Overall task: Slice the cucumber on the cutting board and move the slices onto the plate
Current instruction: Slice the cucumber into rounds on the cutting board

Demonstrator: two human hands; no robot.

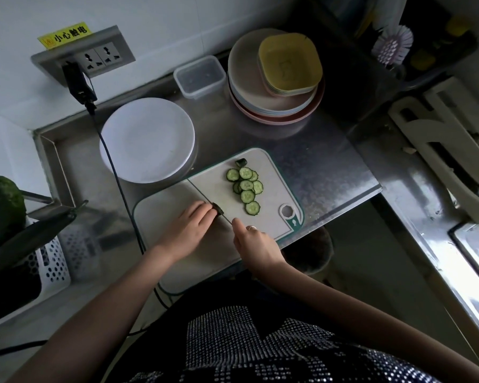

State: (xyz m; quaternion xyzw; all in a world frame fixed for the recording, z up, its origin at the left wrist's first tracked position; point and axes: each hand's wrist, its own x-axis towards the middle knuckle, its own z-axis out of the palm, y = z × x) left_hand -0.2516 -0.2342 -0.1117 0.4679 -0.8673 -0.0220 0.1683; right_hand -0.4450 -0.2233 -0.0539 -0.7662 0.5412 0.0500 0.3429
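A white cutting board [161, 217] with a green rim lies on the steel counter. Several cucumber slices [246, 186] lie in a loose pile on its right half, and a dark cucumber end piece [241, 162] sits beyond them. My left hand [190, 228] pinches the last small cucumber stub [218, 209] against the board. My right hand [250, 239] grips a knife handle; the thin knife blade [202, 196] runs edge-on across the board, next to the stub. An empty white plate [147, 139] stands beyond the board, to the left.
A stack of plates and yellow bowls [277, 76] and a clear lidded box [199, 76] stand at the back. A black cable [114, 172] runs from the wall socket across the counter's left part. A whole cucumber [6, 205] lies in a white basket at left.
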